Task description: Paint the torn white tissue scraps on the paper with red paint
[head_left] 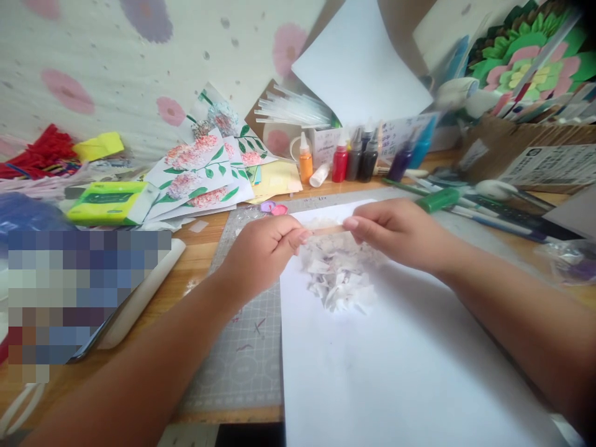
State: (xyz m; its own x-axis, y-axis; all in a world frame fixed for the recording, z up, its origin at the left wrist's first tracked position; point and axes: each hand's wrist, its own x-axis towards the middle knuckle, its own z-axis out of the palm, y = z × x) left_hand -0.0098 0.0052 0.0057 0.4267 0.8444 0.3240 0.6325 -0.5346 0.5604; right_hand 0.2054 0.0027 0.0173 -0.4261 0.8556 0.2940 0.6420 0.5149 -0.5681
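Observation:
Between my two hands a narrow beige strip (pixel 326 230) is stretched level; whether it is wood or paper I cannot tell. My left hand (pixel 265 251) pinches its left end between thumb and curled fingers. At the other end, the thumb and fingers of my right hand (pixel 395 233) are closed on it. Just beneath lies a loose pile of torn white tissue paper pieces (pixel 342 276), partly hidden by the strip and hands. The pile rests on a large white paper sheet (pixel 372 372), which overlaps a grey cutting mat (pixel 237 366).
Paint bottles (pixel 340 162) stand along the back. Painted flower pictures (pixel 200 171) and a yellow-green tissue pack (pixel 114 203) lie at the left, near a blurred-out device screen (pixel 69 298). Brushes (pixel 493 220) and a cardboard box (pixel 535 152) occupy the right.

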